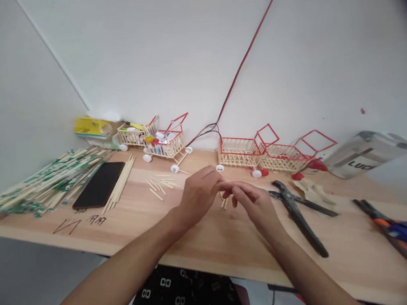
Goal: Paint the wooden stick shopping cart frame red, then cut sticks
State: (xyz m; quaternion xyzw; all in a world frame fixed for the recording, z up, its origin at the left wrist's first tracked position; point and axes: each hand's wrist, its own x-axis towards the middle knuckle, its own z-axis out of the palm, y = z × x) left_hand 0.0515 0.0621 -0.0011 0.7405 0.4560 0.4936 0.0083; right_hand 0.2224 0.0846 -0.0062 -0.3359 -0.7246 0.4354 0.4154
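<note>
My left hand [202, 189] is closed over the middle of the table, its fingertips pressed together. Against it, the fingers of my right hand [252, 200] are pinched, and the two hands touch. Whatever lies between the fingertips is hidden or too small to name. Short cut sticks [224, 202] show just below, partly covered by the hands. More short wooden pieces [161, 182] lie scattered left of my left hand. To the right of my right hand rests a pair of black-handled pliers [294, 207] with its handles spread.
Miniature stick carts with red handles stand along the wall: a filled cart [165, 146] and a bare one [240, 153] among them. A phone [99, 185], long sticks [119, 186] and wrapped chopsticks [51, 180] lie left. At right are a blue-orange tool [398, 230] and a labelled bag [364, 158].
</note>
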